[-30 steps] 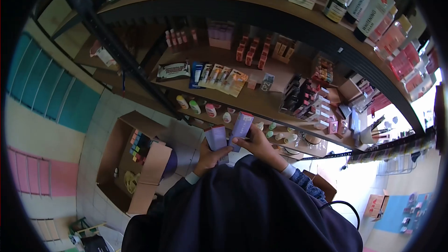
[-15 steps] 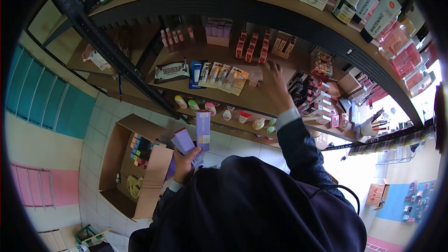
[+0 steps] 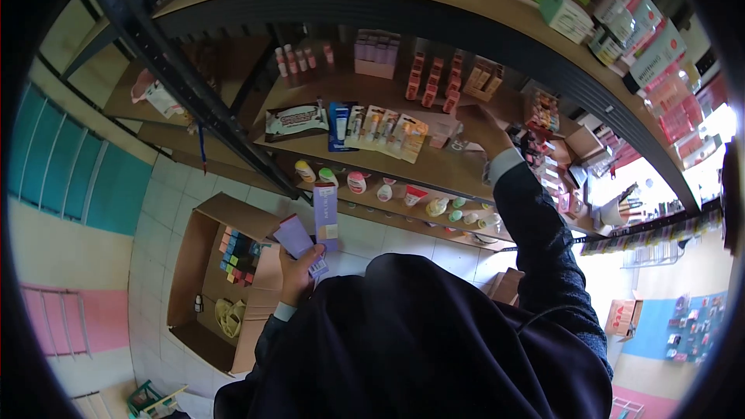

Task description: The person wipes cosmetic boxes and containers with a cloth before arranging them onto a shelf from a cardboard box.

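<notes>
My left hand point(image 3: 296, 273) is closed around several purple boxes point(image 3: 326, 213), held upright above the floor near an open carton. My right hand point(image 3: 481, 133) reaches over the middle shelf point(image 3: 299, 93); its fingers are smeared by motion and whether they hold anything cannot be made out. Just left of it are small pale pink boxes point(image 3: 441, 133) and carded lip products point(image 3: 388, 132). Behind stand rows of small orange-red boxes point(image 3: 431, 85) and a purple box group point(image 3: 377, 50).
The open carton point(image 3: 198, 264) with colored boxes lies on the tiled floor at left. A black shelf post point(image 3: 182, 81) stands at left. The upper shelf edge point(image 3: 388, 1) arches above my right hand. Bottles point(image 3: 357, 181) line the lower shelf.
My right hand has moved right and slightly down from beside the orange-red boxes. My left hand with the purple boxes has shifted slightly left. The view has shifted a little.
</notes>
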